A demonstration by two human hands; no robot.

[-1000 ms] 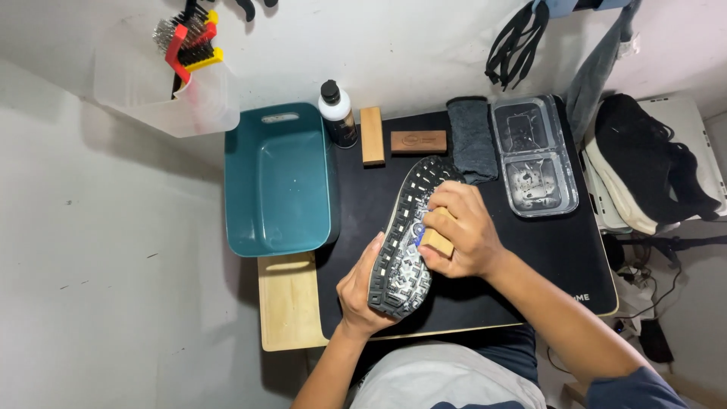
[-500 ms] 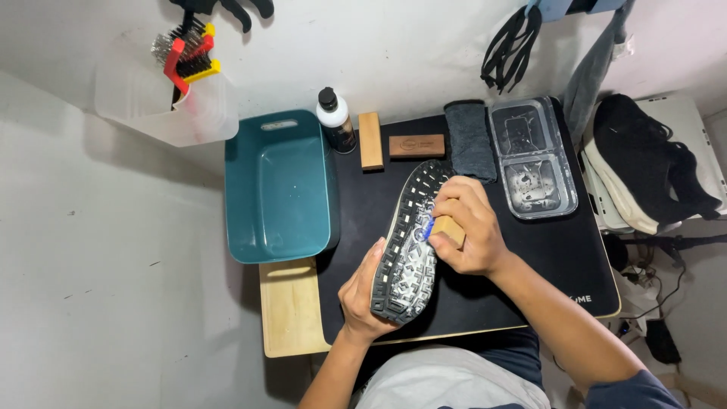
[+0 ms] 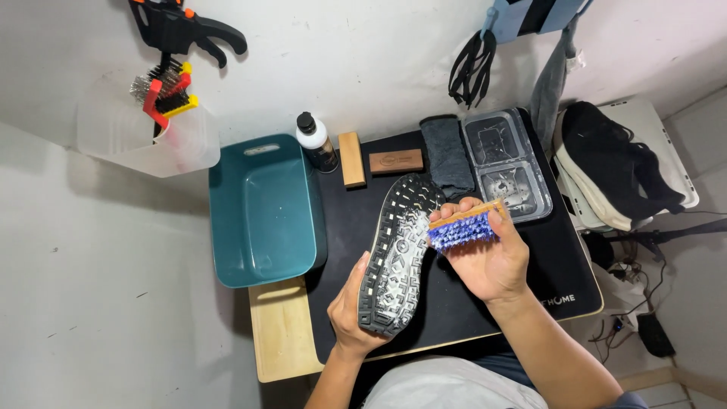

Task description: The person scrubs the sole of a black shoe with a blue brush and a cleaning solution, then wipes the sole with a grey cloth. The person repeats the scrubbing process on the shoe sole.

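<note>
Only the head cam here, looking straight down at a small desk with a black mat (image 3: 530,284) on it. The sneaker (image 3: 397,254) is flipped sole up, running from near the bottom edge of the mat up toward the middle, toe end pointing away from the person. The left hand (image 3: 350,307) cups it from underneath at the heel end, fingers curled around the side of the sole, so that hand is closed on the shoe. The right hand (image 3: 485,254) is just to the right of the sneaker, wrapped around a wooden-backed brush with blue bristles (image 3: 462,227). The bristles point back toward the camera, and the brush's left end sits right at the sole's edge; can't tell if it's actually touching. Around them: a teal plastic tub (image 3: 261,208) to the left, a dark bottle with a white top (image 3: 316,142), two more wooden brushes (image 3: 351,159) lying at the top of the mat, a folded grey cloth (image 3: 447,155) and a clear two-compartment tray (image 3: 503,163). A second sneaker (image 3: 617,163) lies off to the right beside the desk. The sneaker's upper is completely hidden since it faces down, and the left palm is mostly covered by the sole.
</note>
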